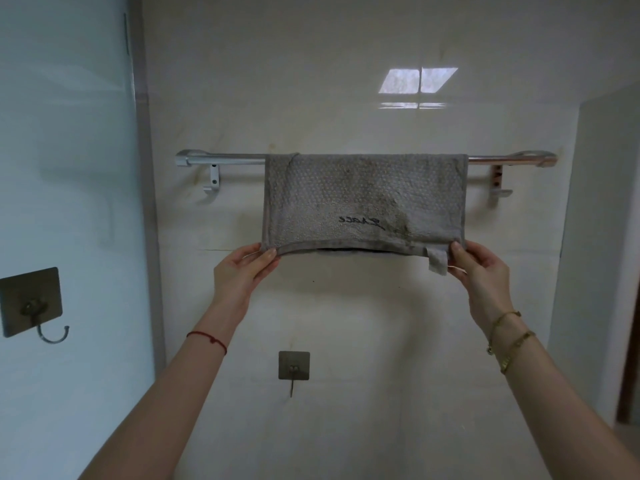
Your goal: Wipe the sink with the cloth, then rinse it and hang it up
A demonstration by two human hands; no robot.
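1. At the far left of the frame, a square metal hook plate (30,301) sits on the pale blue wall.
2. Left of centre, the left hand (239,271) pinches the lower left corner of the cloth (363,199) between thumb and curled fingers; a red string (207,337) circles that wrist.
3. In the middle, the grey cloth hangs draped over the towel rail (225,159), its lower edge stretched between both hands.
4. Below centre, a second small hook (294,367) is stuck to the white wall.
5. Right of centre, the right hand (485,268) pinches the cloth's lower right corner beside a white label (438,261); gold bracelets (512,341) ring that wrist.
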